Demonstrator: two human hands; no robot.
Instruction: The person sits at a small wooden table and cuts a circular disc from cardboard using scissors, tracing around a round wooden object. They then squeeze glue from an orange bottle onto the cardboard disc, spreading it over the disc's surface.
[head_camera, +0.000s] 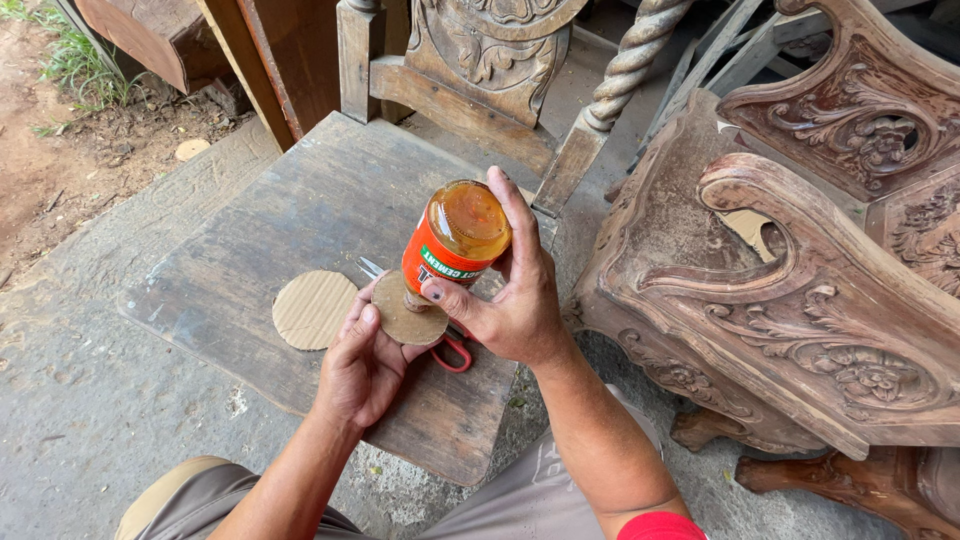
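My right hand grips an orange glue bottle with an orange label, turned upside down so its nozzle touches a small round cardboard disc. My left hand holds that disc from below, thumb on its edge. A second, larger cardboard disc lies flat on the worn wooden board just left of my hands. Scissors with red handles lie on the board, partly hidden under my hands.
Carved wooden furniture parts lie stacked at the right. A carved chair back with a twisted post stands behind the board. Concrete floor surrounds the board, with bare soil and grass at the far left.
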